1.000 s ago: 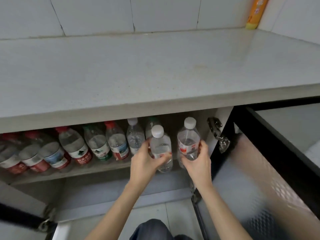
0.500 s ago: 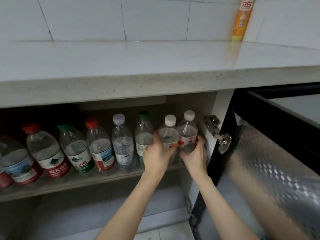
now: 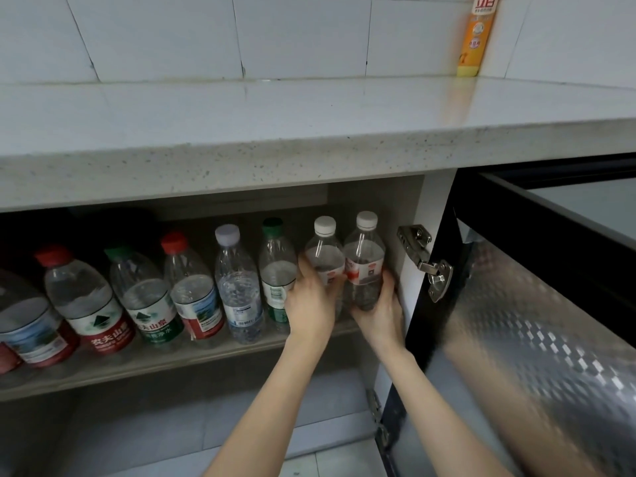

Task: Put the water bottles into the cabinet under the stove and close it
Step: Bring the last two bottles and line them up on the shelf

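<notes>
Two clear white-capped water bottles stand side by side at the right end of the cabinet shelf [image 3: 172, 359]. My left hand [image 3: 311, 301] grips the left white-capped bottle [image 3: 325, 251]. My right hand [image 3: 382, 309] grips the right white-capped bottle [image 3: 364, 256], which has a red and white label and sits close to the cabinet's right wall. A row of several more bottles with red, green and pale caps fills the shelf to the left, among them a green-capped bottle [image 3: 277, 270] touching my left hand.
The cabinet door [image 3: 537, 339], black-framed with a shiny patterned metal inside, hangs open on the right from a metal hinge [image 3: 426, 263]. A speckled stone countertop [image 3: 309, 166] overhangs the shelf. An orange detergent bottle [image 3: 476, 36] stands in the back corner. Below is tiled floor.
Both hands have carried the two white-capped bottles deeper and to the right onto the shelf. The view has dropped lower and closer to the cabinet opening.
</notes>
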